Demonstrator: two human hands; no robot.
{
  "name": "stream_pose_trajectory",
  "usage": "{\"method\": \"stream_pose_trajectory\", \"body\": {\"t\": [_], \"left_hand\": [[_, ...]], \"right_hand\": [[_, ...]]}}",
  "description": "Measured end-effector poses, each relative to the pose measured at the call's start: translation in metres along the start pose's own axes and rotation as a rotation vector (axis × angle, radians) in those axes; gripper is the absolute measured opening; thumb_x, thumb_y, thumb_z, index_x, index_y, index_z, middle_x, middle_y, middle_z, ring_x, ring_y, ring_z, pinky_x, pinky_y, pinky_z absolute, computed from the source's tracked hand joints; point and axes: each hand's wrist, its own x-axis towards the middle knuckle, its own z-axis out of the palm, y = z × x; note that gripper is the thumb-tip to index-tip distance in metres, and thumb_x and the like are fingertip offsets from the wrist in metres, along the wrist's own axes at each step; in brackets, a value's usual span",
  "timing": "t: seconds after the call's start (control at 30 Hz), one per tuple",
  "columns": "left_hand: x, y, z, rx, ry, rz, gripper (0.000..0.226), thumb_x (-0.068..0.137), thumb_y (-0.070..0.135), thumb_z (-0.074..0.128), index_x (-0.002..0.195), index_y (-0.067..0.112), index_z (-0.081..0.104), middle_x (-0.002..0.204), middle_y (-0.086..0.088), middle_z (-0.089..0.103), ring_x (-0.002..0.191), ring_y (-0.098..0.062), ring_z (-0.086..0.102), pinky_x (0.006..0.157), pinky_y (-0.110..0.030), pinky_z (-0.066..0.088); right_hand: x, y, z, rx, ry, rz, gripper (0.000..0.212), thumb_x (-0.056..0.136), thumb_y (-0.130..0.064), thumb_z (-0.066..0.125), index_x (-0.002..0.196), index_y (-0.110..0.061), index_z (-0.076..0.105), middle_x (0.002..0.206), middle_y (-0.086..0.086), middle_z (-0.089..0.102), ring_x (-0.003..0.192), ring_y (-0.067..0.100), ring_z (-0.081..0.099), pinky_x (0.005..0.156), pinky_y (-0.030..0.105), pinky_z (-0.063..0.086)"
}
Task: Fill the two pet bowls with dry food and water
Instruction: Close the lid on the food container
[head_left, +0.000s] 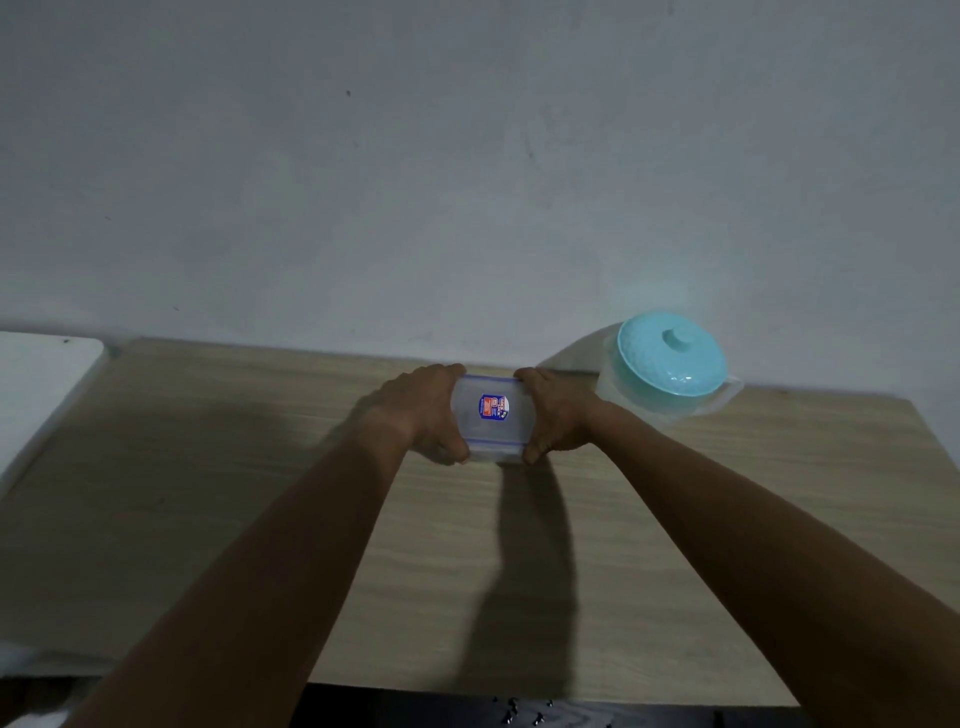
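Observation:
A small clear plastic food container (493, 415) with blue lid clips and a red and blue sticker on its lid sits on the wooden table (260, 493) near the far edge. My left hand (426, 410) grips its left side and my right hand (553, 415) grips its right side. What is inside the container cannot be made out. To the right stands a clear pitcher (670, 364) with a turquoise lid. No pet bowl is in view.
A grey wall runs right behind the table. A white surface (41, 389) adjoins the table at the left. Below the near table edge a dark floor shows several small dark bits (524, 712).

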Motion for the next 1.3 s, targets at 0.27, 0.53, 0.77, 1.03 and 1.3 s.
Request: {"method": "stream_pose_trajectory", "body": {"t": [0.27,0.53,0.77,1.03,1.3], "left_hand": [[-0.047,-0.003,0.029,-0.644,0.242,-0.136,0.098,0.055,0.017,0.095,0.142,0.014,0.048,0.131,0.001,0.060,0.112,-0.015,0.059,0.067,-0.002,0.037],[-0.057,0.000,0.052,-0.837,0.353,-0.234,0.042,0.061,0.014,0.092,0.099,0.014,0.076,0.089,0.006,0.069,0.071,0.001,0.060,0.054,0.000,0.039],[-0.072,0.002,0.056,-0.874,0.383,-0.245,0.052,0.046,0.023,0.096,0.094,0.019,0.077,0.091,0.005,0.074,0.085,-0.012,0.070,0.078,-0.038,0.059],[-0.130,0.021,0.028,-0.841,0.431,-0.192,0.063,0.041,0.030,0.097,0.099,0.018,0.076,0.094,0.008,0.074,0.089,-0.008,0.070,0.083,-0.032,0.057],[-0.208,0.052,0.016,-0.804,0.458,-0.122,0.079,0.027,0.055,0.087,0.098,0.022,0.076,0.095,0.011,0.076,0.092,-0.004,0.069,0.086,-0.035,0.057]], "right_hand": [[-0.037,-0.004,0.070,0.553,0.404,0.042,0.130,0.053,-0.035,0.097,0.160,-0.020,0.024,0.156,0.013,0.040,0.136,0.025,0.051,0.107,0.036,0.048],[-0.049,-0.019,0.101,0.922,0.630,0.229,0.081,0.054,-0.039,0.085,0.132,-0.036,0.063,0.106,-0.011,0.079,0.087,0.011,0.076,0.084,0.046,0.062],[-0.078,-0.030,0.102,0.929,0.681,0.274,0.077,0.068,-0.016,0.091,0.138,-0.024,0.061,0.118,-0.007,0.073,0.093,0.009,0.072,0.090,0.043,0.060],[-0.137,-0.053,0.090,0.964,0.734,0.233,0.082,0.065,-0.012,0.094,0.139,-0.019,0.060,0.123,-0.003,0.073,0.093,0.017,0.075,0.083,0.037,0.061],[-0.216,-0.064,0.093,0.979,0.780,0.112,0.082,0.060,-0.024,0.093,0.135,-0.024,0.062,0.121,-0.007,0.074,0.087,0.018,0.076,0.084,0.044,0.062]]}}
